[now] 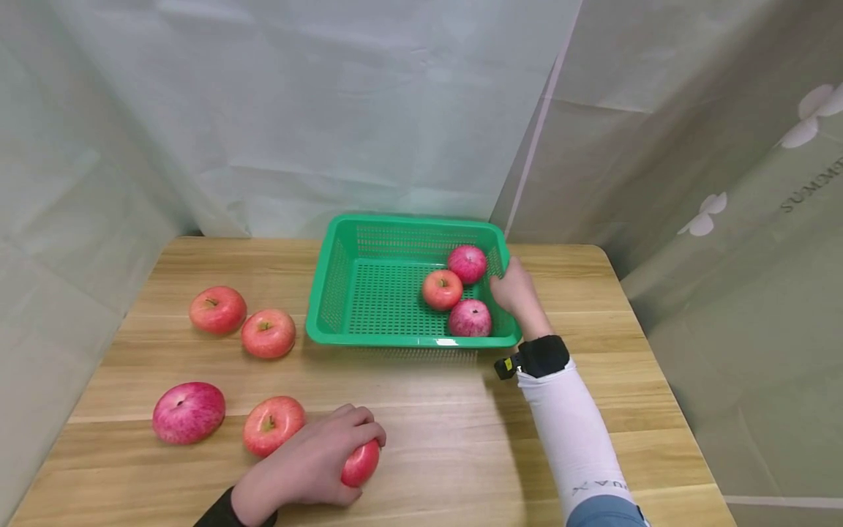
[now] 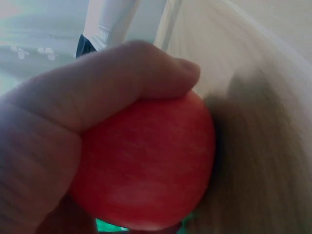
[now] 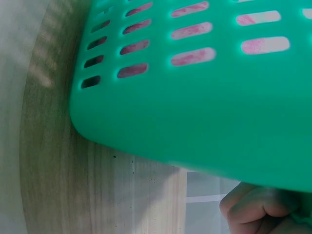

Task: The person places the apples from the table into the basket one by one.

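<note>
Basket [image 1: 375, 341]: its right end bears three apples [image 1: 443, 290]; uneven lifting could tip it. Right hand [image 1: 516, 293] grips the basket's right rim; a tug could roll them. Left hand [image 1: 323, 455], in front of the basket, grasps a red apple [image 1: 361, 464]; smooth skin could slip, and contact could set the neighbouring apple [image 1: 271, 421] rolling.

Here's the desk [image 1: 448, 439], pale wood grain running crossways, far right corner rounded off, and behind it a creased whitish sheet [image 1: 369, 110]! Over right, a greyish curtain [image 1: 658, 146] carries white petal prints [image 1: 701, 223] and dark lettering [image 1: 813, 187], "SUMM" legible; a thin pale stripe [image 1: 540, 132] slants up between.
</note>
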The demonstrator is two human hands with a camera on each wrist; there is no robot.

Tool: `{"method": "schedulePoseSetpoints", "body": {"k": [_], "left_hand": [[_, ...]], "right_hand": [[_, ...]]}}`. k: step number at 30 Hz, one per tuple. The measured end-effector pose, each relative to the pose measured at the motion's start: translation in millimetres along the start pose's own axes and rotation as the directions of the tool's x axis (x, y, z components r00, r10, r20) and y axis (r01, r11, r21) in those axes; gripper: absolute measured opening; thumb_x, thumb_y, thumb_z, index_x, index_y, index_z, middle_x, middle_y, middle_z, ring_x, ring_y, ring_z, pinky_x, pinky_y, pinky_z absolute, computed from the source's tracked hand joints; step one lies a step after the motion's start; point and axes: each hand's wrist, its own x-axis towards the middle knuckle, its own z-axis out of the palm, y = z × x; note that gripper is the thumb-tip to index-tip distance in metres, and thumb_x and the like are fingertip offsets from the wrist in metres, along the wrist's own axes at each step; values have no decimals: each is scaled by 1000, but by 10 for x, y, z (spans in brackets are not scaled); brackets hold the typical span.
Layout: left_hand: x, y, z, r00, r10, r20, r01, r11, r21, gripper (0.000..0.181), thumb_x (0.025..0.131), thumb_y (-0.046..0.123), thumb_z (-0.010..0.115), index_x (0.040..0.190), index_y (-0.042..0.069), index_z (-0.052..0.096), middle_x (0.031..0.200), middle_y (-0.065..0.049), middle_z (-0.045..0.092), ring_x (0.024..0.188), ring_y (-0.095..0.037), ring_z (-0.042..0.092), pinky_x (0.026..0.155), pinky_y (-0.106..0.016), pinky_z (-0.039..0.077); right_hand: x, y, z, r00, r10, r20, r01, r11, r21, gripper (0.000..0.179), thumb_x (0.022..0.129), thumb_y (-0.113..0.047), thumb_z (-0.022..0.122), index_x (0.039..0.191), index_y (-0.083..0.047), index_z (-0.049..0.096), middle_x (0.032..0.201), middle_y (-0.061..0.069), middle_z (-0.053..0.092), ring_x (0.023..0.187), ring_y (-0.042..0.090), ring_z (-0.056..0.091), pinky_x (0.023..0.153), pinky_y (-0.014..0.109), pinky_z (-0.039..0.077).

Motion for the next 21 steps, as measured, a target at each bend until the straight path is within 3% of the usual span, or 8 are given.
{"method": "schedulePoseSetpoints", "body": {"k": [4, 11, 16, 21], "left_hand": [[-14, -3, 27, 999, 15, -30, -15, 1000, 7, 51, 74, 27, 91, 120, 31, 68, 118, 13, 56, 101, -8, 52, 75, -26, 53], [-41, 3, 111, 987, 64, -147, -55, 996, 65, 49, 75, 26, 88, 119, 24, 68, 113, 10, 48, 93, -6, 51, 75, -23, 52], [-52, 12, 112, 990, 55, -127, -44, 995, 87, 52, 77, 28, 89, 125, 23, 67, 118, 8, 50, 98, -8, 53, 80, -27, 55], [-90, 28, 94, 989, 90, -113, -73, 986, 147, 56, 80, 30, 89, 131, 24, 65, 124, 4, 53, 103, -12, 56, 84, -32, 57]], "right_hand": [[7, -5, 0, 1000, -1, 2, 1, 1000, -1, 57, 108, -19, 50, 155, 9, 32, 136, 32, 55, 126, 46, 59, 96, 60, 57], [-3, -12, -17, 1000, -9, 0, 9, 1000, 1, 59, 108, -18, 50, 156, 10, 31, 140, 33, 54, 129, 46, 57, 100, 60, 54], [-8, -1, -19, 1000, -5, -5, 5, 1000, -4, 58, 107, -18, 50, 155, 10, 33, 141, 33, 54, 129, 47, 56, 101, 61, 53], [0, 0, -13, 1000, -3, 0, 3, 1000, -8, 58, 107, -19, 51, 155, 10, 32, 141, 33, 54, 129, 46, 56, 100, 61, 53]]}}
